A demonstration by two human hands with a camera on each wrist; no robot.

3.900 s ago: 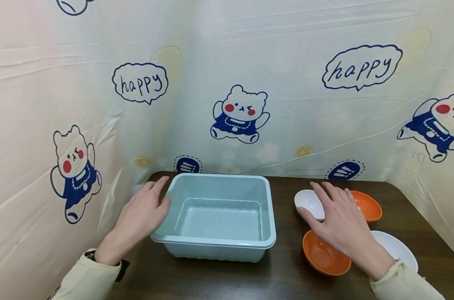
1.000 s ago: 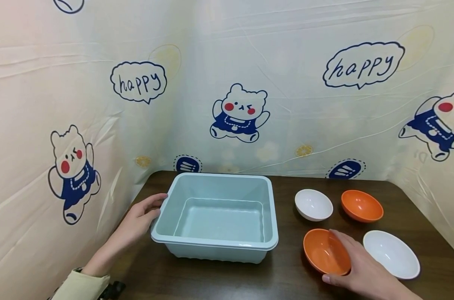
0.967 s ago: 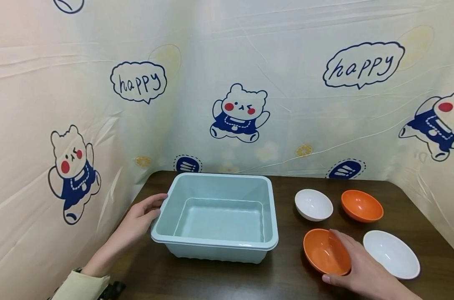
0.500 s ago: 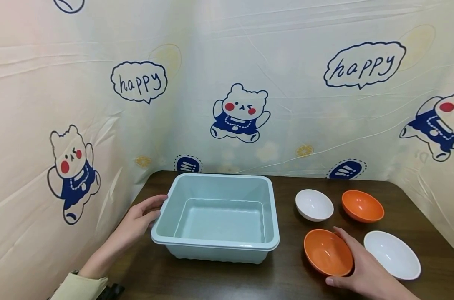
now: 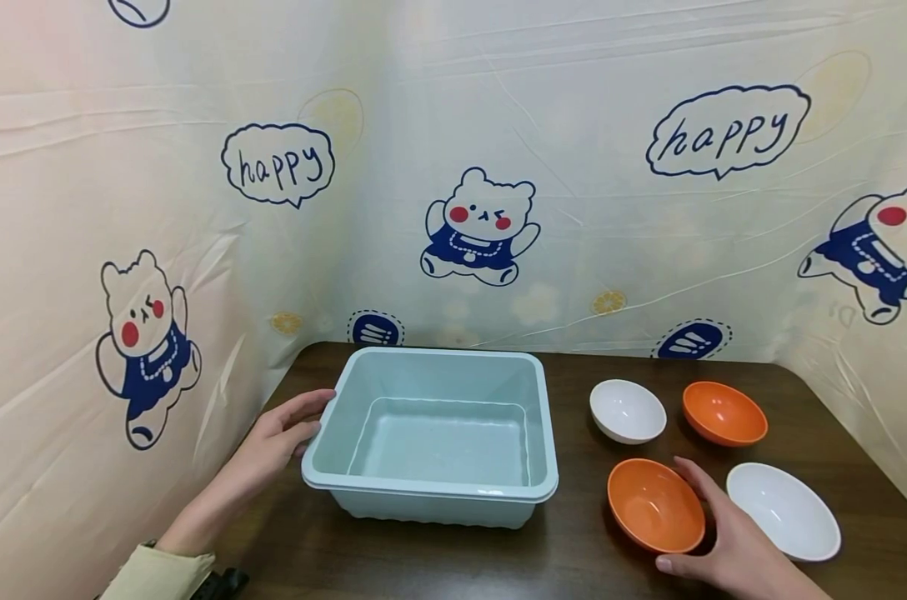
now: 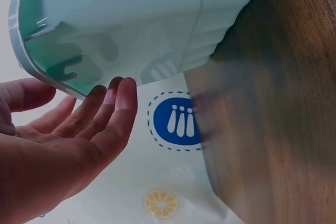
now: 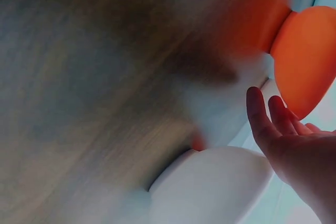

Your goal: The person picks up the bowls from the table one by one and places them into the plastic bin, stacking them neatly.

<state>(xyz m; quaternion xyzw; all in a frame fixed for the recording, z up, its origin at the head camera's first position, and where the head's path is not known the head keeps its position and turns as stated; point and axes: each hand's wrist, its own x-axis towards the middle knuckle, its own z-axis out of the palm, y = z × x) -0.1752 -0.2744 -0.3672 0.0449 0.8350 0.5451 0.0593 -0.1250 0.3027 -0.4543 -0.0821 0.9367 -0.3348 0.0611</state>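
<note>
A pale blue-green plastic tub (image 5: 431, 506) stands on the dark wooden table. My left hand (image 5: 277, 437) is at the tub's left side, and the left wrist view shows its loosely bent fingers (image 6: 123, 103) by the outer wall under the rim; firm contact is unclear. Beside the right edge of the near orange bowl (image 5: 652, 504), my right hand (image 5: 734, 533) has thumb and fingers spread apart, without gripping it. In the right wrist view the fingertips (image 7: 255, 100) lie close to this orange bowl (image 7: 304, 61). Both the tub and the bowl look empty.
Behind the near orange bowl stand a small white bowl (image 5: 628, 411) and another orange bowl (image 5: 724, 413). A white oval dish (image 5: 784, 511) is to the right of my right hand. A printed curtain (image 5: 483, 100) encloses the back and sides of the table (image 5: 573, 542).
Since the oldest frame, my left hand has lowered to the tub's side, and my right hand has come down by the near orange bowl. Lately the right hand eased slightly right, off its rim.
</note>
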